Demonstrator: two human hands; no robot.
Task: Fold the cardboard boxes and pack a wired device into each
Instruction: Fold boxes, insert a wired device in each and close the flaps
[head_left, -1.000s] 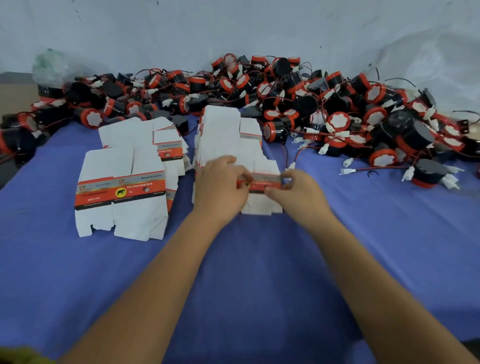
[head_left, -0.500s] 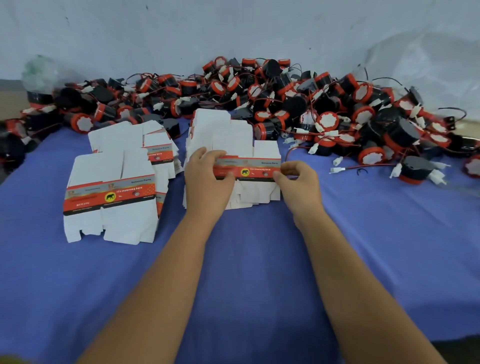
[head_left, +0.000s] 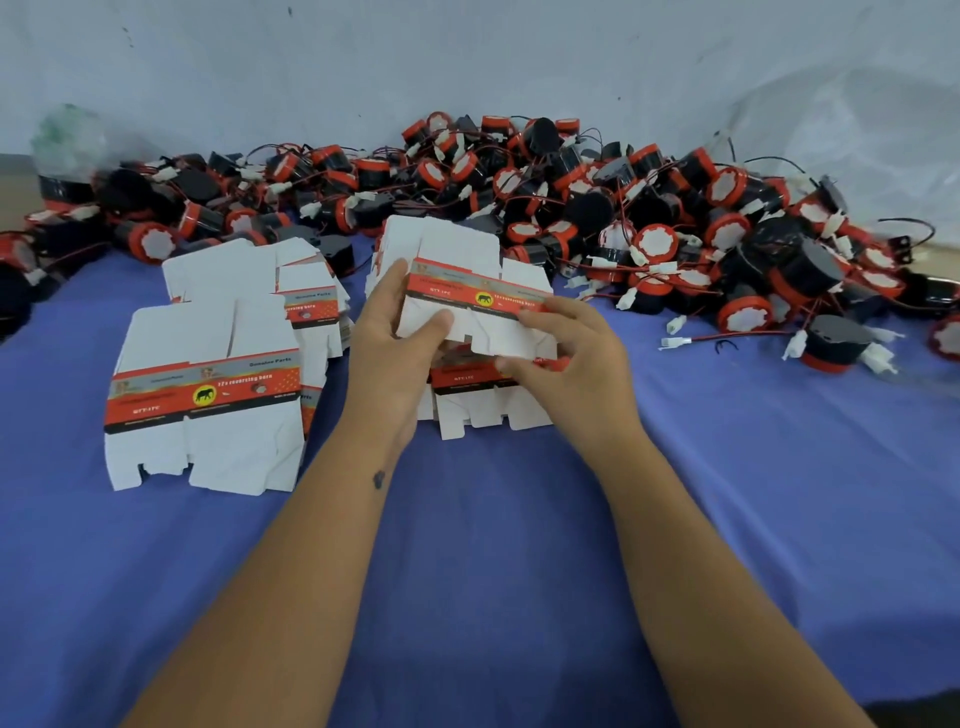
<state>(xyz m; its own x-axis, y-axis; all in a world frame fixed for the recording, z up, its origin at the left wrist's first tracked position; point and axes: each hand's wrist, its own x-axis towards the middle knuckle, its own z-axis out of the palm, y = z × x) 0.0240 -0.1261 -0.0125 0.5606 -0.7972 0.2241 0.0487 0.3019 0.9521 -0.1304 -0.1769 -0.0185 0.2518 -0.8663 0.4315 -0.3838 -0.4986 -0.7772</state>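
We are only starting: left hand (head_left: 400, 332) and right hand (head_left: 566, 353) fingers are gripping one flat box (head_left: 467, 306) above its stack (head_left: 483, 400); seemingly nothing is packed, devices (head_left: 649, 208) piled behind.

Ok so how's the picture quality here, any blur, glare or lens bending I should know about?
Head view: lighting is soft and even, no hard glare; the box blank between the left hand and right hand is slightly smeared, its small print unreadable; the pile of wired devices softens toward the right edge; wide-angle bending curves the blue table at the frame edges.
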